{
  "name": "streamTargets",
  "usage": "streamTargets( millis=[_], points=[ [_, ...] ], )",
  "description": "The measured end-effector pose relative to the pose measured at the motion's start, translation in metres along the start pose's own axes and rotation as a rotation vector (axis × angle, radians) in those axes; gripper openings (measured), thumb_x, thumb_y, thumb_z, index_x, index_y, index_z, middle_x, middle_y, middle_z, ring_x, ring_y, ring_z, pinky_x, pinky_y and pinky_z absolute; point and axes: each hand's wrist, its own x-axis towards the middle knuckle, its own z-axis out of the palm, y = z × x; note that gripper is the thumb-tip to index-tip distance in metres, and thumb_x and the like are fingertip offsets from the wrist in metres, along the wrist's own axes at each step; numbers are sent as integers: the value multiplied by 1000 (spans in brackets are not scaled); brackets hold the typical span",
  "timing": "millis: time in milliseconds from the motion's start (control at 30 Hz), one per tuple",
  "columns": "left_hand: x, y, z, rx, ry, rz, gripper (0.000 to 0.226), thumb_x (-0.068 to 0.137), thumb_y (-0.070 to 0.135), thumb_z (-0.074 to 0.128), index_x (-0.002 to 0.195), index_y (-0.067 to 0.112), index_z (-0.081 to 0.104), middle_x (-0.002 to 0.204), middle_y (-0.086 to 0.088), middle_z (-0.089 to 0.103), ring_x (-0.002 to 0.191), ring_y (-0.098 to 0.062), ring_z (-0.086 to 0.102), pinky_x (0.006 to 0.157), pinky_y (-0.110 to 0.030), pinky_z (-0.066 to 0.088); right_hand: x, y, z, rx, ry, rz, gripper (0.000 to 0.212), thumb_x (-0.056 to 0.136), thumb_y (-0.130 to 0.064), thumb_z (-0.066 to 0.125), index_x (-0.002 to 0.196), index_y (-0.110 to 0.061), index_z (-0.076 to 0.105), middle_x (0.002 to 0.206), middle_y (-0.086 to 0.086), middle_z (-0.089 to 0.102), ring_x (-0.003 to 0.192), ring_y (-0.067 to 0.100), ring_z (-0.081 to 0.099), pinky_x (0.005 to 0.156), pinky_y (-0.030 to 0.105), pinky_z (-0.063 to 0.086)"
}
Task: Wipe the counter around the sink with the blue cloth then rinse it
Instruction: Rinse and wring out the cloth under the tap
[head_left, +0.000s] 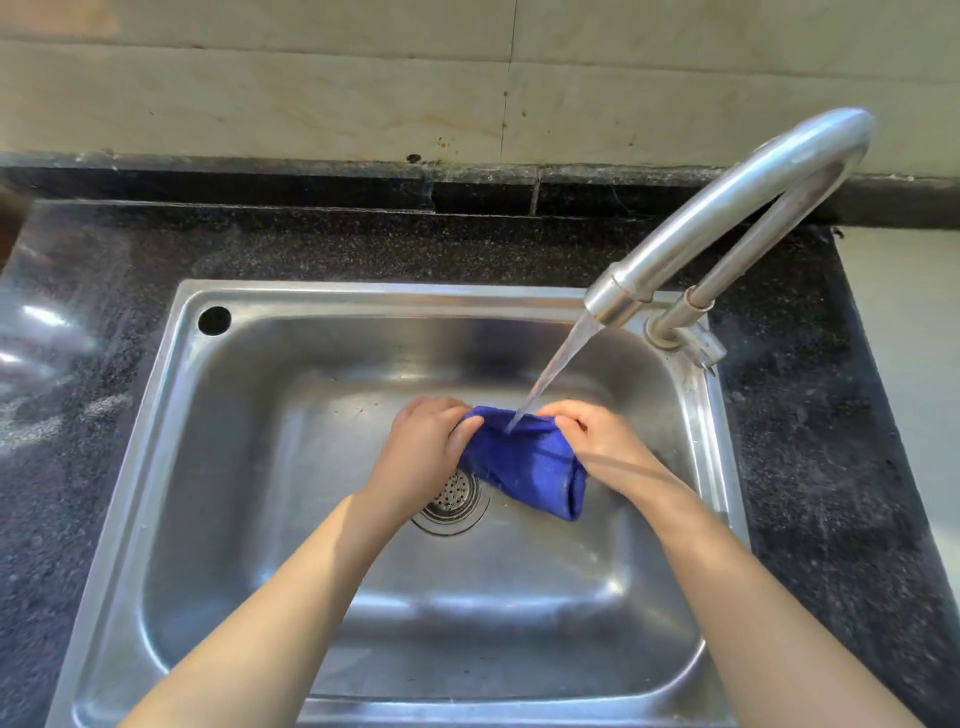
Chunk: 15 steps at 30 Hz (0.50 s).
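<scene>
The blue cloth (524, 460) is bunched over the middle of the steel sink (249, 415), just right of the drain. My left hand (423, 452) grips its left end and my right hand (597, 439) pinches its upper right end. A stream of water (553, 374) falls from the curved chrome faucet (727, 208) onto the top of the cloth between my hands. The lower part of the cloth hangs down towards the sink floor.
Dark speckled counter (363, 244) surrounds the sink, wet and shiny at the left. The perforated drain strainer (454, 496) lies partly under my left wrist. An overflow hole (214, 320) sits at the sink's back left. A tiled wall (311, 93) rises behind.
</scene>
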Motion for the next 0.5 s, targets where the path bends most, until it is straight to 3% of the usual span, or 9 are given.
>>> streamTargets(
  millis=[100, 167, 233, 300, 367, 400, 433, 467, 500],
  points=[
    [3, 19, -11, -431, -92, 0, 31, 96, 17, 46, 66, 20, 50, 57, 6, 48, 58, -9, 43, 57, -21, 33, -4, -1, -2, -86, -269, 64, 3, 87, -36, 55, 87, -35, 58, 97, 2, 57, 89, 17, 53, 77, 27, 42],
    [8, 34, -13, -610, -95, -45, 35, 96, 13, 46, 62, 20, 45, 55, 8, 40, 52, -4, 34, 53, -19, 30, -7, -4, 4, -217, -403, 49, 21, 79, -51, 62, 83, -31, 56, 102, 8, 48, 98, 18, 46, 76, 27, 38],
    [15, 38, -14, -854, -90, -145, 35, 97, 15, 45, 63, 16, 46, 58, 3, 42, 54, -6, 36, 53, -21, 32, -11, -5, 8, -195, -355, 32, 32, 71, -58, 64, 90, -33, 61, 120, 4, 43, 123, 17, 34, 95, 30, 35],
    [21, 35, -16, -1038, -113, -237, 31, 96, 20, 47, 66, 12, 50, 63, -5, 47, 57, -10, 42, 55, -25, 36, -18, -11, -1, -114, -249, 36, 28, 69, -55, 68, 91, -37, 65, 148, -4, 28, 144, 21, 9, 115, 41, 16],
    [21, 31, -18, -1025, -179, -282, 30, 91, 32, 53, 66, 17, 54, 65, -6, 49, 58, -13, 44, 55, -28, 35, -22, -15, -18, -87, -130, 26, 11, 77, -38, 72, 83, -30, 67, 144, -6, 38, 143, 17, 18, 116, 40, 17],
    [20, 30, -19, -931, -235, -258, 31, 90, 35, 54, 63, 20, 54, 63, 0, 49, 57, -11, 43, 54, -27, 34, -24, -16, -27, -52, -82, 6, 8, 79, -30, 70, 79, -24, 66, 125, -6, 56, 129, 15, 42, 106, 35, 32],
    [19, 29, -19, -798, -328, -208, 31, 91, 36, 54, 63, 22, 54, 60, 7, 48, 56, -7, 43, 54, -25, 34, -25, -20, -34, 0, -44, -38, 11, 80, -24, 68, 72, -19, 62, 95, -7, 65, 98, 13, 58, 86, 33, 43],
    [17, 30, -20, -644, -458, -157, 28, 90, 36, 57, 65, 23, 55, 58, 12, 48, 54, -4, 42, 54, -21, 35, -26, -26, -39, 50, -11, -74, 17, 80, -19, 66, 67, -16, 56, 70, -8, 56, 70, 10, 53, 67, 31, 41],
    [15, 31, -22, -493, -587, -118, 23, 87, 37, 60, 68, 24, 56, 57, 13, 48, 54, -5, 43, 54, -19, 35, -25, -28, -40, 92, 10, -95, 21, 80, -14, 64, 63, -15, 51, 59, -8, 47, 58, 9, 43, 58, 29, 35]
  ],
)
